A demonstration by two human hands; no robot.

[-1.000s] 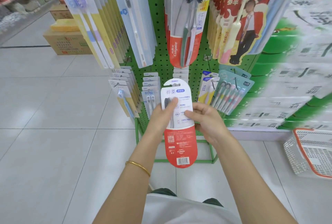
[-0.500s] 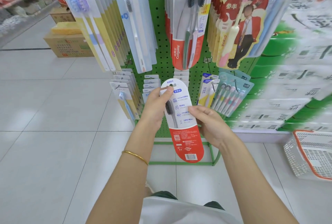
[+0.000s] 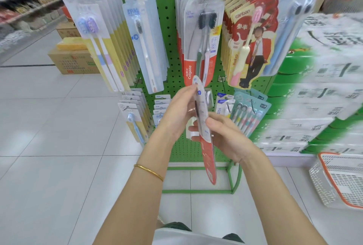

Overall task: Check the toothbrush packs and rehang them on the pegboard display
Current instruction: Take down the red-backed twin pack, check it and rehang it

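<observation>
- Toothbrush pack [image 3: 207, 154] is held between both hands in front of the green pegboard [image 3: 170, 28], turned edge-on to the camera, clear top up and red end hanging down; it is not on any peg
- Left hand [image 3: 176, 113] grasps the upper part, its fingertips reaching almost to the top edge
- Right hand [image 3: 225, 136] grasps the middle, thumb on the near face and fingers curled round the far side
- Step in hand, as I judge it, is the check: the pack is mid-turn, so neither face can be read yet
- To do it well, let the right hand do the turning and the left only steady the top, so that the long card does not flex
- Bring one face square to the eyes, look over the blister seal and the printed red end, then do the same with the other face
- Slide the left fingertips down a little before rehanging, since the hang hole is likely at the top and must be free
- Matching Colgate packs [image 3: 198, 28] hang on the row just above the hands; which peg this one belongs on I cannot tell, as the hands hide the pegs right behind them
- Feed the hole straight along the peg with the printed front outward, and let go only once the pack hangs by itself
</observation>
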